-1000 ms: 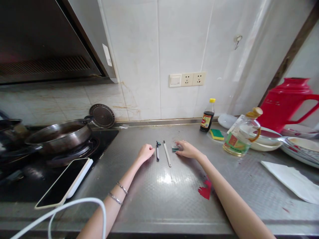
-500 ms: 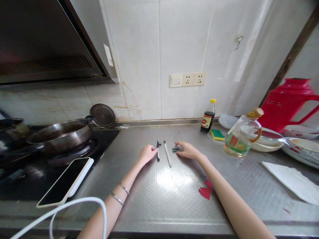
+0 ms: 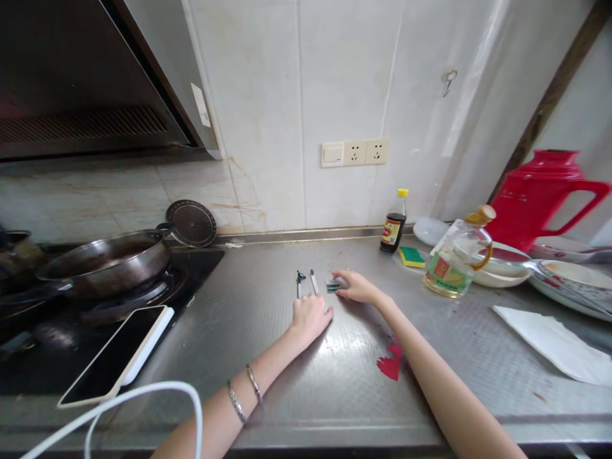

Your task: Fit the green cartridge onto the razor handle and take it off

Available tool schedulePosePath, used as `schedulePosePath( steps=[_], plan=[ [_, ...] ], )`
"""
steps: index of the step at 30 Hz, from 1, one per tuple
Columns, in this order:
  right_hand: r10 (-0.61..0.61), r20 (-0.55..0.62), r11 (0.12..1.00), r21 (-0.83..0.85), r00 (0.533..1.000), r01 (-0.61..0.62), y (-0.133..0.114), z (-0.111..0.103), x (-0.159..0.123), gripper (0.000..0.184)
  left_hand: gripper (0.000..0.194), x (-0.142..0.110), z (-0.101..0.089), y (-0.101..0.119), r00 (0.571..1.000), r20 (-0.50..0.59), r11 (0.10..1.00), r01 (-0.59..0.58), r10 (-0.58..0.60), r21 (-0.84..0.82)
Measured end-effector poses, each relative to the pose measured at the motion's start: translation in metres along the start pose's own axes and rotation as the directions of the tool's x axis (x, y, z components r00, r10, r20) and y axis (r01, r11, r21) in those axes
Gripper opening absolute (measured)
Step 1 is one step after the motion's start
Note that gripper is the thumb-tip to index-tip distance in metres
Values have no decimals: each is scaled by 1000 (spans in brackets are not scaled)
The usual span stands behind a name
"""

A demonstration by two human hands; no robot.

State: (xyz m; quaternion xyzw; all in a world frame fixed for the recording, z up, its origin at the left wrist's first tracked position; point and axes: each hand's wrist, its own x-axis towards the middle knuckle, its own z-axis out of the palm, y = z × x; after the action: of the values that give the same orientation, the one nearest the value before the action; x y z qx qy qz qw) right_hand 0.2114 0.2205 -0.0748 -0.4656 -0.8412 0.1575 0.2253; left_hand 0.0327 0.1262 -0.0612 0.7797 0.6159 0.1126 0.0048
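Note:
On the steel counter (image 3: 268, 357), a razor (image 3: 299, 278) with a black head and a pale handle lies beside a slim white toothbrush (image 3: 313, 278) with a dark tip. My left hand (image 3: 310, 317) rests over the lower ends of both, back up and thumb out to the right. Its other fingertips are hidden, so whether they grip anything is unclear. To the right, my right hand (image 3: 356, 287) has its thumb and fingers around a small clear and dark-green piece (image 3: 333, 287), whose kind I cannot make out, down on the counter.
Left are a phone (image 3: 115, 357), a white cable (image 3: 157, 386) and a pan (image 3: 109, 255) on the stove. Right stand a soy sauce bottle (image 3: 393, 223), a sponge (image 3: 412, 257), an oil jug (image 3: 449, 264), bowls (image 3: 502, 274) and a red thermos (image 3: 530, 197). A red scrap (image 3: 389, 366) lies near my right forearm.
My left hand has moved right and nearer me, from the razor's side to over the lower parts of razor and toothbrush. My right hand stays at the small piece. The view has shifted slightly.

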Motion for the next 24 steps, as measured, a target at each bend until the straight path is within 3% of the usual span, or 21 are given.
schedulePosePath(
  steps=[6, 11, 15, 19, 21, 24],
  plan=[
    [12, 2, 1000, -15, 1000, -12, 3, 2, 0, 56, 34, 2, -3, -10, 998, 49, 998, 32, -34, 46],
    [-9, -14, 1000, -23, 1000, 9, -1, 1, -1, 56, 39, -1, -7, -7, 999, 47, 998, 16, -19, 67],
    [-24, -149, 1000, -10, 989, 23, 0, -3, -3, 44, 41, 2, -20, -13, 1000, -14, 997, 22, -21, 73],
    [58, -327, 989, -108, 943, -98, 15, -3, -8, 34, 38, 15, -33, -45, 983, -170, 992, 91, -74, 93],
    [81, -317, 975, -170, 945, -140, 25, -1, -10, 36, 37, 22, -30, -69, 970, -220, 982, 137, -106, 131],
    [115, -275, 956, -230, 955, -181, 35, 4, -11, 38, 46, 31, -16, -101, 952, -193, 953, 267, -237, 146]
  ],
)
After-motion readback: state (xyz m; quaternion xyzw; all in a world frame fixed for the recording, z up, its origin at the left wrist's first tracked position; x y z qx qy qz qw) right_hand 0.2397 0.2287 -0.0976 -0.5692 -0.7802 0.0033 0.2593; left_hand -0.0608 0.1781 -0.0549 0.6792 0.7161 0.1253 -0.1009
